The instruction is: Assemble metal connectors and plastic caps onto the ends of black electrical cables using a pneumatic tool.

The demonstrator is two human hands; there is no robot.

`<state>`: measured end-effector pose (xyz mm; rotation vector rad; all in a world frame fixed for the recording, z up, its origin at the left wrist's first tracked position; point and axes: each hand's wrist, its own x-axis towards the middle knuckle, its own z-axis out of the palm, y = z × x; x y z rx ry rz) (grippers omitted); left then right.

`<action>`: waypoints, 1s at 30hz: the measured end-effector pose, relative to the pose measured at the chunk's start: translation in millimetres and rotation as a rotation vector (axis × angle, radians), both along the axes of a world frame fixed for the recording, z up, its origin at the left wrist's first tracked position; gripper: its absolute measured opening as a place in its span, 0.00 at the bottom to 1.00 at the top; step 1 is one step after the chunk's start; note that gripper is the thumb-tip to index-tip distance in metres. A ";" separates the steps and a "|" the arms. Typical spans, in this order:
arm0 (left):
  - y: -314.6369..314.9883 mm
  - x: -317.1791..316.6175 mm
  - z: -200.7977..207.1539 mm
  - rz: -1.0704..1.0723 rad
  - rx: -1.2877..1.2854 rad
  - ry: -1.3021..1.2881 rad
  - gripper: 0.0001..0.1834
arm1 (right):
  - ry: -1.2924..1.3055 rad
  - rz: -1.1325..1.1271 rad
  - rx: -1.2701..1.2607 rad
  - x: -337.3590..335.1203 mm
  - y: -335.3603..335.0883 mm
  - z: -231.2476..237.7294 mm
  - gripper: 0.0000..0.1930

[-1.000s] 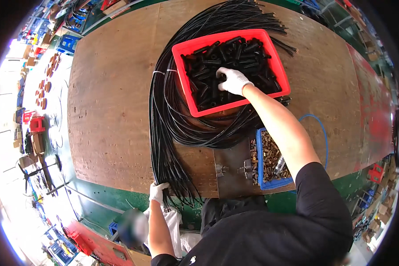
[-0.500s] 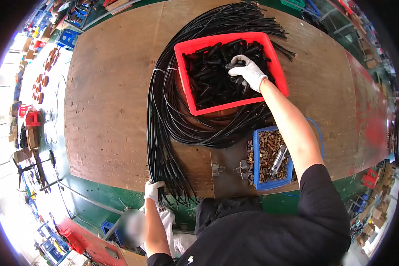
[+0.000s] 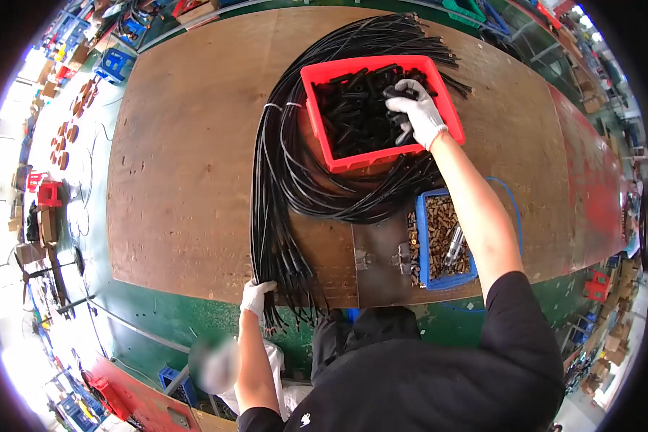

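My right hand, in a white glove, is over the right part of a red plastic bin heaped with black tubular sleeves. Its fingers are closed around a dark sleeve. At the table's near edge, my gloved left hand is closed at the left side of a bundle of long black cables. Cable lies in its grip, but how many strands cannot be made out. The bundle curves around the bin, and its near ends hang over the edge.
A blue bin of small brass-coloured fittings stands right of centre, with a silver cylindrical tool on top. Metal brackets lie to its left. A blue hose runs behind my right forearm. The wooden table extends left.
The whole view has shifted slightly. My right hand has moved a little toward the right side of the red bin, its fingers still closed. My left hand stays at the cables.
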<state>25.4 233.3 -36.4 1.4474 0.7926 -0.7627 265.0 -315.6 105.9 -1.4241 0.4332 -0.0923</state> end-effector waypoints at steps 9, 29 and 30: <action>-23.0 14.7 85.6 -0.121 -0.267 0.042 0.11 | 0.324 0.745 0.168 -166.5 173.5 -10.6 0.22; -71.8 -16.7 45.2 0.177 -0.766 -0.006 0.18 | 0.563 0.907 0.208 -227.6 259.5 -50.5 0.15; -75.5 -18.1 45.1 0.177 -0.766 -0.003 0.18 | 0.601 0.870 0.219 -230.5 260.0 -57.8 0.14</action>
